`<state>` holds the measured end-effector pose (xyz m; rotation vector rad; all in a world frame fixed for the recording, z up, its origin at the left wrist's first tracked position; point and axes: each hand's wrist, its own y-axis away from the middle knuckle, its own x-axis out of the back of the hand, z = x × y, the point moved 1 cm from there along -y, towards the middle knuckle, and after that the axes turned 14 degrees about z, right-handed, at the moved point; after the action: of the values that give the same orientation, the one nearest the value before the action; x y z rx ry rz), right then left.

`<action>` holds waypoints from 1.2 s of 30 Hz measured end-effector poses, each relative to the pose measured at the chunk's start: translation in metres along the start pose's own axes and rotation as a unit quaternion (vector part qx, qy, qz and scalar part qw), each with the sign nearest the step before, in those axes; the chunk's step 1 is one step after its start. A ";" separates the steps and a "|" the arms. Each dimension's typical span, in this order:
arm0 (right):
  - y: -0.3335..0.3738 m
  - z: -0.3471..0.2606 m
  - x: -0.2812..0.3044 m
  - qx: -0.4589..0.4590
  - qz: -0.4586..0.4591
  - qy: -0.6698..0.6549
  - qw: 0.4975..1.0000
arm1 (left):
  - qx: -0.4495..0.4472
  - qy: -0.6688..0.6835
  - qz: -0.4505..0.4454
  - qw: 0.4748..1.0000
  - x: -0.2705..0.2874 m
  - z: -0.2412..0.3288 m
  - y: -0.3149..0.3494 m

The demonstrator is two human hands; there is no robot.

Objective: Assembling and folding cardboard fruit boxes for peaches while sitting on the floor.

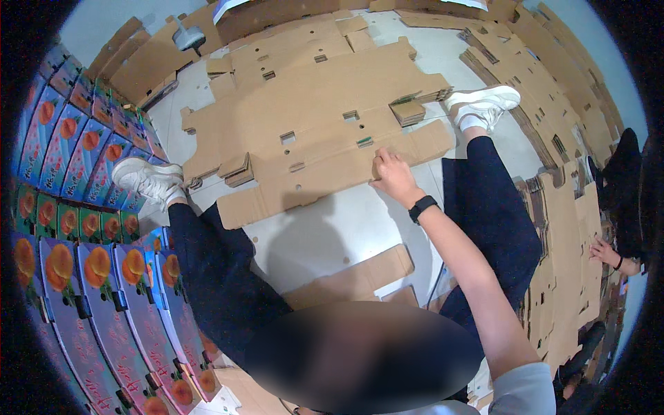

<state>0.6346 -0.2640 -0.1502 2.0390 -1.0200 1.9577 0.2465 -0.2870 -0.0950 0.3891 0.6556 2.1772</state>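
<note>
A large flattened cardboard box [277,114] lies spread on the floor between my outstretched legs. It has cut slots, round holes and small folded flaps [237,168] at its sides. My right hand [394,176], with a dark watch on the wrist, is at the near edge of this sheet. Its fingers are bent over the top of the near strip and the thumb sits at the edge, so it grips the cardboard there. My left hand does not show; a blurred patch covers the lower middle of the picture.
Colourful printed cartons [97,277] with fruit pictures stand stacked along the left. Flattened cardboard piles [564,235] line the right side, where another person's hand [606,253] rests. A smaller cardboard piece [360,277] lies near me. A grey-headed tool [189,36] stands at the back left.
</note>
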 end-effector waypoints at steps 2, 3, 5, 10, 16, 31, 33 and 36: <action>0.000 -0.001 -0.002 -0.009 0.005 -0.004 1.000 | -0.007 -0.012 0.001 1.000 0.000 -0.001 0.000; 0.001 -0.001 -0.002 -0.021 -0.004 -0.006 1.000 | 0.006 -0.012 -0.002 1.000 0.000 -0.001 0.000; 0.002 0.000 -0.003 -0.002 0.006 -0.016 1.000 | 0.011 -0.012 -0.004 1.000 -0.001 -0.003 -0.001; 0.005 0.003 -0.007 0.029 0.029 0.013 0.999 | 0.008 -0.007 0.000 1.000 -0.001 -0.006 -0.003; 0.007 -0.008 -0.026 0.010 0.023 0.069 0.997 | -0.013 -0.032 0.011 0.999 0.000 -0.010 -0.003; 0.149 -0.107 0.041 0.078 -0.096 -0.125 0.984 | -0.379 -0.111 0.243 0.886 0.164 0.147 0.091; 0.187 -0.132 0.030 0.152 -0.084 -0.077 0.982 | -0.430 -0.258 0.412 0.761 0.213 0.206 0.163; 0.221 -0.152 0.016 0.170 0.011 -0.002 0.985 | -0.527 -0.379 0.436 0.624 0.256 0.296 0.279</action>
<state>0.3860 -0.3576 -0.1902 2.2040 -0.7508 2.2723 0.0551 -0.1417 0.3215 0.9797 -1.5571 2.4074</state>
